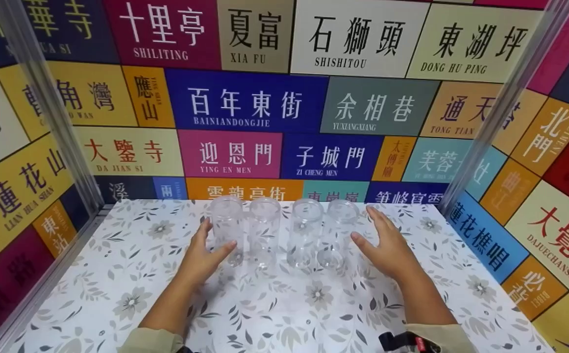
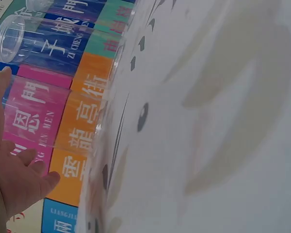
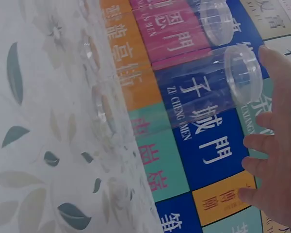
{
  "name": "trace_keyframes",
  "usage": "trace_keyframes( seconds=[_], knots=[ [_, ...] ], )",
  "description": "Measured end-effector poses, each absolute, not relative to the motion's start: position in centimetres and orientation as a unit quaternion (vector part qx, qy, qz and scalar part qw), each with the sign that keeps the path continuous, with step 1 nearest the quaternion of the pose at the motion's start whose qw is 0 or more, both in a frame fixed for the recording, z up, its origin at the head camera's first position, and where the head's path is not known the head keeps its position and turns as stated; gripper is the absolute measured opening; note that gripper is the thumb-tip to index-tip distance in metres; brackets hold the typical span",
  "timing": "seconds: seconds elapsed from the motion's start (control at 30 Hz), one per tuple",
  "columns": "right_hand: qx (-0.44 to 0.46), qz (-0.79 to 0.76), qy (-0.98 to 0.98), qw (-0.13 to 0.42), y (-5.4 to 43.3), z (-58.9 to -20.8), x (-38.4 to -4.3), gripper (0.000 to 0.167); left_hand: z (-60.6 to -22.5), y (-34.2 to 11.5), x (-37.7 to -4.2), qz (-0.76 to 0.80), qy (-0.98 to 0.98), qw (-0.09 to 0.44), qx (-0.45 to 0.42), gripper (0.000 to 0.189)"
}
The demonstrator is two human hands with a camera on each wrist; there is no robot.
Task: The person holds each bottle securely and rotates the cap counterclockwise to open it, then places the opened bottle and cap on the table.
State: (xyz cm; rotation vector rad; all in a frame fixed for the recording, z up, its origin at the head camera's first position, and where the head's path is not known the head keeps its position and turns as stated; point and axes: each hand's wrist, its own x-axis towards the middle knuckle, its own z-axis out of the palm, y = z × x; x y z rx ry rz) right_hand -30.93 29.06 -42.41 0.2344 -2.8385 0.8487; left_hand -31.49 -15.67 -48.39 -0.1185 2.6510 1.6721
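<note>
Several clear plastic jars stand upright in a row on the floral-patterned tabletop in the head view. At the left end, my left hand (image 1: 203, 260) is beside the outermost jar (image 1: 226, 228), thumb and fingers spread; whether it touches the jar I cannot tell. My right hand (image 1: 389, 250) is just right of the rightmost jar (image 1: 338, 235), with its thumb pointing towards it and a small gap between. Between these stand two more jars, the inner left jar (image 1: 264, 233) and the inner right jar (image 1: 305, 233). Both wrist views show spread fingers holding nothing.
A white tabletop (image 1: 259, 314) with grey leaves and flowers lies under the jars. Colourful sign panels (image 1: 245, 103) form a wall behind and at both sides. Clear upright corner strips (image 1: 500, 83) stand at the table's back corners.
</note>
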Motion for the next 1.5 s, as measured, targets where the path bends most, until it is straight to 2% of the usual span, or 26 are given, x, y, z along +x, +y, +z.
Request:
trace_keyframes(
  seconds=[0.37,0.73,0.97,1.27,1.5],
  knots=[
    [0.112,0.323,-0.933,0.11,27.1,-39.7,-29.1,0.086,-48.4,-15.4,-32.7,0.579,0.813,0.014,-0.055,0.13],
    [0.153,0.347,-0.916,0.13,25.6,-38.5,-27.0,0.078,-48.7,-14.9,-33.4,0.602,0.796,-0.013,-0.053,0.115],
    [0.172,0.35,-0.911,0.133,25.2,-38.6,-26.6,0.079,-48.9,-14.9,-33.4,0.608,0.793,-0.014,-0.039,0.097],
    [0.181,0.348,-0.909,0.142,24.8,-38.6,-25.8,0.079,-46.9,-14.9,-32.2,0.576,0.816,0.005,-0.042,0.095],
    [0.192,0.345,-0.907,0.144,24.4,-38.4,-25.2,0.08,-45.8,-14.2,-30.6,0.573,0.819,-0.017,-0.027,0.088]
  ],
)
